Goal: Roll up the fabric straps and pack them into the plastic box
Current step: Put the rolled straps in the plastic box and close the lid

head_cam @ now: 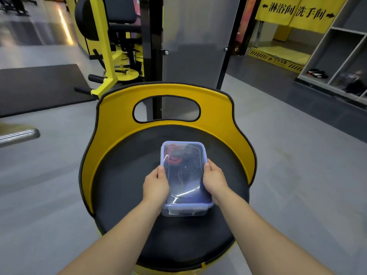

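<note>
A clear plastic box point(183, 212) with a blue-rimmed transparent lid point(185, 155) stands on a round black seat point(123, 175). Through the lid I see rolled straps, a red and black one point(174, 157) at the far left and dark ones point(190, 167) beside it. My left hand point(155, 184) grips the box's left side, thumb on the lid's rim. My right hand point(215, 180) grips the right side the same way. The lid lies on top of the box.
The seat has a yellow curved backrest point(166, 90) with a handle hole. Yellow gym machines point(111, 56) stand behind, a black floor mat point(39, 86) at left, a chrome bar point(17, 135) at far left, grey shelving point(341, 56) at right.
</note>
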